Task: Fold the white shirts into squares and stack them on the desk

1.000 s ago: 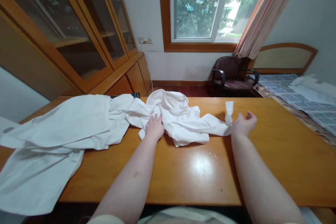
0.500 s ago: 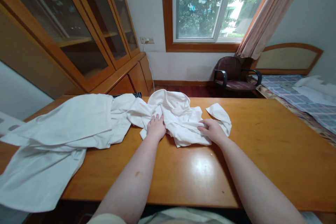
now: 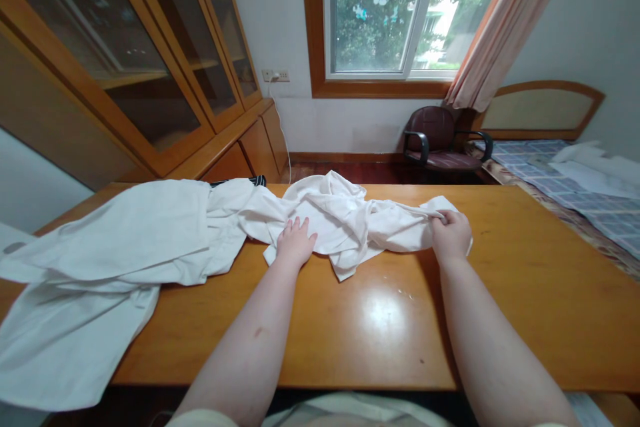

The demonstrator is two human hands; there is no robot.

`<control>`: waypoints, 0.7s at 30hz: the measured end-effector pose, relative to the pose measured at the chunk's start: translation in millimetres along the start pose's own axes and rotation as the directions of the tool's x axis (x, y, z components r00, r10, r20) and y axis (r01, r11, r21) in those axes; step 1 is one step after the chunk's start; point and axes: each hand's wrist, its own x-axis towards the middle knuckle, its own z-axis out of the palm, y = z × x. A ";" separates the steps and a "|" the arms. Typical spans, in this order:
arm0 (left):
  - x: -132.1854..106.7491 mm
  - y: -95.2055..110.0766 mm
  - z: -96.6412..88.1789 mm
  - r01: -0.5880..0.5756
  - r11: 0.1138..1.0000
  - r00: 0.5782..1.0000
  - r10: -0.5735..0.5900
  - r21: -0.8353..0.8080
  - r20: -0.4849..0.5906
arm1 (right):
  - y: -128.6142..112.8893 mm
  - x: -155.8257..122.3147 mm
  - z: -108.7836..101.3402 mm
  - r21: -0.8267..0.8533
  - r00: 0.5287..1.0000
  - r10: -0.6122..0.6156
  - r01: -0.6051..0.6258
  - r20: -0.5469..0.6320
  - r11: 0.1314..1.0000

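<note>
From the head view, the white cloth (image 3: 323, 217) lies on the table (image 3: 360, 333), bunched up under the left fingers and running across to the right ones. The left hand (image 3: 296, 245) is flat on it, fingers spread, not pinching. The right hand (image 3: 453, 238) pinches the thin end between thumb and fingers. The cloth looks light, soft and floppy, hard to break but easy to crumple. That thin end seems a good place to hold.

Cloth (image 3: 345, 223) lies on the table (image 3: 390, 353), cabinet (image 3: 150, 73) behind left, chair (image 3: 443, 159) behind right.
</note>
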 end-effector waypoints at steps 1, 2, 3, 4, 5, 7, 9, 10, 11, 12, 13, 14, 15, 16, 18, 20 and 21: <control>-0.2 0.0 -0.1 0.000 1.000 1.000 0.000 0.000 0.000 | -0.1 -0.2 0.1 -0.021 1.000 -0.029 0.029 -0.001 0.999; -0.5 0.1 -0.2 0.001 1.000 1.000 -0.001 -0.001 -0.001 | -1.3 -1.2 0.5 -0.023 0.997 -0.075 0.075 0.005 0.997; -0.8 0.3 -0.4 0.002 1.000 1.000 -0.002 -0.002 -0.003 | -3.5 -3.0 1.1 -0.004 0.991 -0.132 0.132 0.021 0.991; -1.1 0.6 -0.6 0.002 1.000 1.000 -0.002 -0.003 -0.006 | -6.4 -5.3 2.0 0.031 0.980 -0.191 0.190 0.046 0.981; -1.4 1.0 -0.9 0.003 1.000 1.000 -0.003 -0.005 -0.009 | -9.8 -8.0 3.0 0.074 0.967 -0.243 0.238 0.078 0.968; -2.4 2.3 -2.0 0.007 1.000 1.000 -0.007 -0.008 -0.014 | -16.8 -14.3 5.4 0.153 0.936 -0.311 0.287 0.164 0.946; -4.4 4.5 -4.6 0.020 1.000 0.999 -0.021 -0.007 -0.027 | -23.2 -21.0 8.0 0.208 0.898 -0.355 0.307 0.260 0.929; -6.0 6.0 -6.5 0.020 1.000 0.999 -0.020 -0.007 -0.037 | -26.3 -24.4 9.1 0.232 0.874 -0.382 0.322 0.301 0.918; -7.9 7.7 -8.8 -0.003 1.000 0.999 0.002 -0.010 -0.044 | -29.5 -27.8 9.7 0.256 0.845 -0.416 0.343 0.337 0.904; -10.1 9.5 -11.3 -0.056 0.998 0.997 0.055 -0.020 -0.045 | -33.1 -31.3 9.8 0.282 0.809 -0.456 0.370 0.370 0.885; -12.5 11.5 -14.0 -0.139 0.990 0.990 0.137 -0.039 -0.037 | -37.1 -35.0 9.3 0.312 0.771 -0.499 0.397 0.397 0.863; -14.9 13.6 -16.6 -0.242 0.968 0.970 0.241 -0.066 -0.024 | -41.5 -38.9 8.1 0.344 0.731 -0.538 0.421 0.419 0.839; -17.2 15.6 -19.1 -0.346 0.933 0.938 0.348 -0.100 -0.008 | -46.3 -43.0 6.4 0.373 0.694 -0.574 0.441 0.434 0.816; -19.3 17.6 -21.3 -0.437 0.889 0.897 0.442 -0.137 0.011 | -51.4 -47.5 4.4 0.397 0.664 -0.603 0.459 0.441 0.795; -22.6 21.1 -24.9 -0.543 0.815 0.828 0.560 -0.201 0.035 | -61.0 -56.8 0.3 0.405 0.653 -0.635 0.493 0.412 0.770; -24.7 23.7 -27.5 -0.581 0.777 0.794 0.607 -0.243 0.042 | -68.7 -65.4 -2.9 0.358 0.705 -0.624 0.517 0.338 0.778; -25.5 24.7 -28.5 -0.589 0.766 0.785 0.618 -0.257 0.045 | -71.6 -68.9 -4.0 0.330 0.728 -0.614 0.523 0.306 0.786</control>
